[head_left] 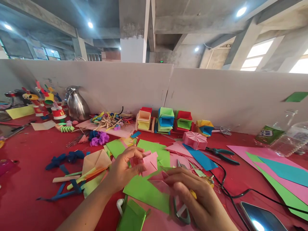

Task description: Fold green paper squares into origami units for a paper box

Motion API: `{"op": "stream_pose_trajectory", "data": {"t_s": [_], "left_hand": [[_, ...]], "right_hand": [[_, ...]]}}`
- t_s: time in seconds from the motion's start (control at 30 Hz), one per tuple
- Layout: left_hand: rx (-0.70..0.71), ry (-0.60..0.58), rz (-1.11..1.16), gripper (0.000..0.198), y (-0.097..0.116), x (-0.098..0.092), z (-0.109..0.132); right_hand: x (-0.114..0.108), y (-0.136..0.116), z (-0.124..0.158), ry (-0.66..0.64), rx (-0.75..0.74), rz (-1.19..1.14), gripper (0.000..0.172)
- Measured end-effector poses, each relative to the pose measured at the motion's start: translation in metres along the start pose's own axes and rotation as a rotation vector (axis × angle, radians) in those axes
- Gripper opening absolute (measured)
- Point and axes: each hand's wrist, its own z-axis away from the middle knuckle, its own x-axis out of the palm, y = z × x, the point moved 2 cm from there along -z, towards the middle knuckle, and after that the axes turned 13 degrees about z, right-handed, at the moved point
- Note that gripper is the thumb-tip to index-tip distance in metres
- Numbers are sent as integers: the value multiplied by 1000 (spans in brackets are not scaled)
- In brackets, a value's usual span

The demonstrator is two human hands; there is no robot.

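Observation:
My left hand (130, 165) pinches a small pink folded paper piece (150, 163) between thumb and fingers. Just to its right and slightly lower, my right hand (192, 189) has its fingers closed on a second pink folded paper piece (160, 183), somewhat smeared by motion. The two pieces look close together; whether they touch I cannot tell. Green paper sheets (144, 192) lie beneath both hands. Below my right hand, the handle of a pair of scissors (184, 218) shows, partly covered. A green folded paper piece (132, 215) sits near the front edge of the view.
Coloured paper boxes (166, 120) and a pink round folded paper box (194, 140) stand toward the partition. Pliers (223, 154), a black cable (231, 194) and a phone (262, 216) lie right. A steel jug (77, 104) stands back left; blue paper strips (62, 192) lie left.

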Motion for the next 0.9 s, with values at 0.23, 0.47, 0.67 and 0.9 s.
{"op": "stream_pose_trajectory", "data": {"t_s": [0.23,0.47,0.67,0.9], "left_hand": [[106,-113,-117,23,4,2,5],[249,187,-341,18,4,-14,0],[184,290,-355,17,-2,-18,-3],[212,298,-339,18,3,-15,-5]], "right_hand": [[-1,-6,3,-177,30,-76,23],[-32,28,5,402,237,-351,12],[-15,42,-4,132,303,-217,14],[29,19,-5,148,73,391,20]]}}
